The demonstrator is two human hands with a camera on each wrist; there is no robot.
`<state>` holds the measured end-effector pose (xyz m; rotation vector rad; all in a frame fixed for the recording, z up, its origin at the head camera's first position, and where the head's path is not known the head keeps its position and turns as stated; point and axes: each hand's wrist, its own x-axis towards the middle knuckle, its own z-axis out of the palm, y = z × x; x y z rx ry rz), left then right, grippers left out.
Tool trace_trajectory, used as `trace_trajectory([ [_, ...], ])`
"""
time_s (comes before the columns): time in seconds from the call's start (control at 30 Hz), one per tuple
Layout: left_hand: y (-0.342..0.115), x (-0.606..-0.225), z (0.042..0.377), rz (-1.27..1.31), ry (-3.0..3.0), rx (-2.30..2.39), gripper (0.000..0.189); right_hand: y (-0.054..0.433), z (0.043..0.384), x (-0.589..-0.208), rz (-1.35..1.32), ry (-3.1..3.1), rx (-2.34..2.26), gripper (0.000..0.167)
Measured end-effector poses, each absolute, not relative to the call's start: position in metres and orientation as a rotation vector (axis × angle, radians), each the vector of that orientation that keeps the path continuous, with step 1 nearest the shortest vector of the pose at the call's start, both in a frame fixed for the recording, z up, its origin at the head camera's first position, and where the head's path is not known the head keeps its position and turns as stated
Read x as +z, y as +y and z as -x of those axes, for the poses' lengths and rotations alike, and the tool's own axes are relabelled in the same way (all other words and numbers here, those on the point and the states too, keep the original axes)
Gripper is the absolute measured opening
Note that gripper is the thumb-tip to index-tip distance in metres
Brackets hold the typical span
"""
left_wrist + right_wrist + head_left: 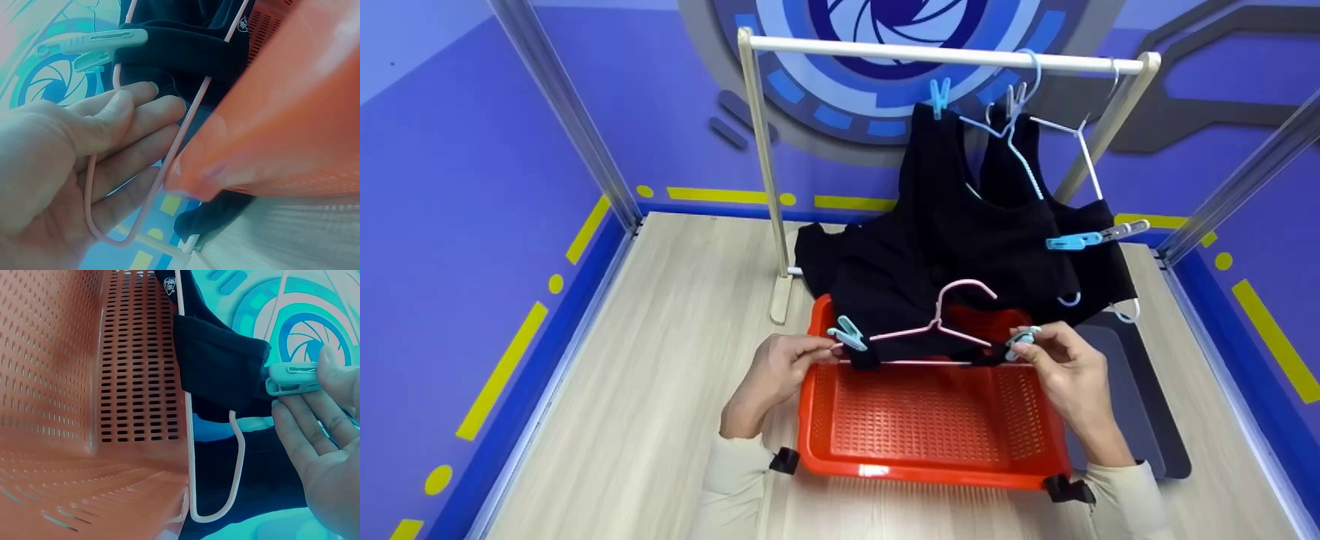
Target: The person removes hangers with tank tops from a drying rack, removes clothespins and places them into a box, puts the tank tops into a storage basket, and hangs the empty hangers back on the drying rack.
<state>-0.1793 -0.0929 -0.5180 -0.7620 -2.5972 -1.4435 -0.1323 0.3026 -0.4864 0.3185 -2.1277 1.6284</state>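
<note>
A pink hanger (936,324) lies across the red plastic basket (930,474), its hook pointing up. The straps of a black tank top (877,292) are looped over its two ends. My left hand (780,369) pinches the hanger's left end between thumb and fingers, beside a pale teal clothespin (849,334) clipped at the left strap. With thumb and fingers, my right hand (1072,375) pinches a second pale teal clothespin (292,377) at the edge of the right strap (219,360). Part of the tank top's body is hidden behind the hanging clothes.
Behind the basket stands a wooden rack (945,52). Two black tops hang from it, the nearer one (945,195) on a blue hanger (1020,142), with blue and grey clothespins. A dark grey tray (1140,405) lies right of the basket. Purple panels wall in the table.
</note>
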Motion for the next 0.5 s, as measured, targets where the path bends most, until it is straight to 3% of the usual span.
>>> trace_trajectory([
  [0.5, -0.0928, -0.5199, 0.1799, 0.74, -2.6, -1.381, 0.016, 0.3024, 0.1275, -0.4801, -0.159, -2.206, 1.63, 0.031],
])
